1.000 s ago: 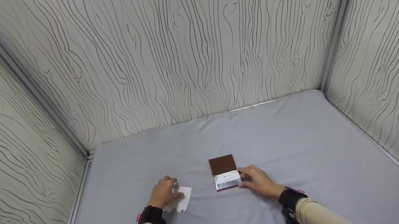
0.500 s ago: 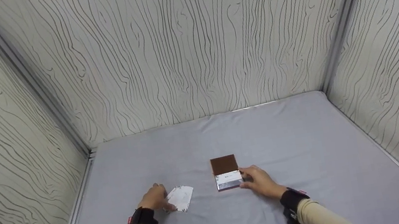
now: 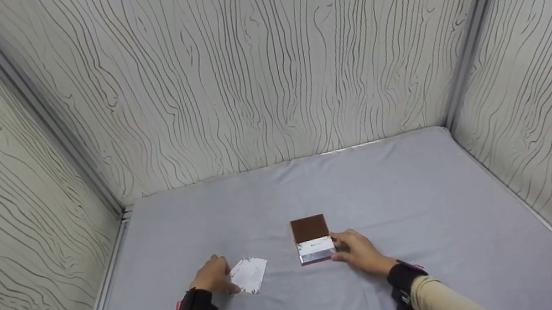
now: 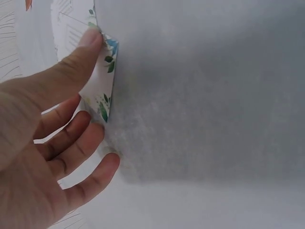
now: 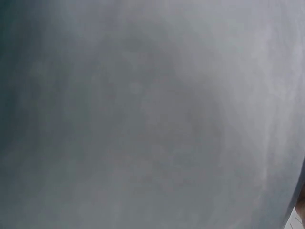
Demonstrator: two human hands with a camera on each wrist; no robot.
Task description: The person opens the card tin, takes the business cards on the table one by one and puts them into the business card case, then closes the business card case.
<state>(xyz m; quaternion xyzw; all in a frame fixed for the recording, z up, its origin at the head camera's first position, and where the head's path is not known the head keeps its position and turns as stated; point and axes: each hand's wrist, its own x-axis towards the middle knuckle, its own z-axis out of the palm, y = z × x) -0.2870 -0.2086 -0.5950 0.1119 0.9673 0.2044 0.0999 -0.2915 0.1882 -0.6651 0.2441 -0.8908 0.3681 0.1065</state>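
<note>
White cards with printed leaves (image 3: 252,274) lie overlapping on the cloth, left of centre in the head view. My left hand (image 3: 213,276) pinches a card (image 4: 108,81) at its left side, thumb on top and fingers at its edge in the left wrist view. Right of the cards, a brown card case (image 3: 309,228) lies unfolded, a white card (image 3: 315,245) in its near half. The right hand (image 3: 358,252) grips the case's right edge between thumb and fingers. In the right wrist view there is mostly blurred cloth, with a sliver of skin at the lower right.
A grey cloth (image 3: 370,184) covers the table. Panels with a wood-grain line pattern (image 3: 261,67) rise at the back and on both sides. Metal rails run along the left (image 3: 96,305) and right table edges.
My left hand has shifted left, so more of the white cards shows beside it; over the last half second it has barely moved. The right hand still holds the card case in place.
</note>
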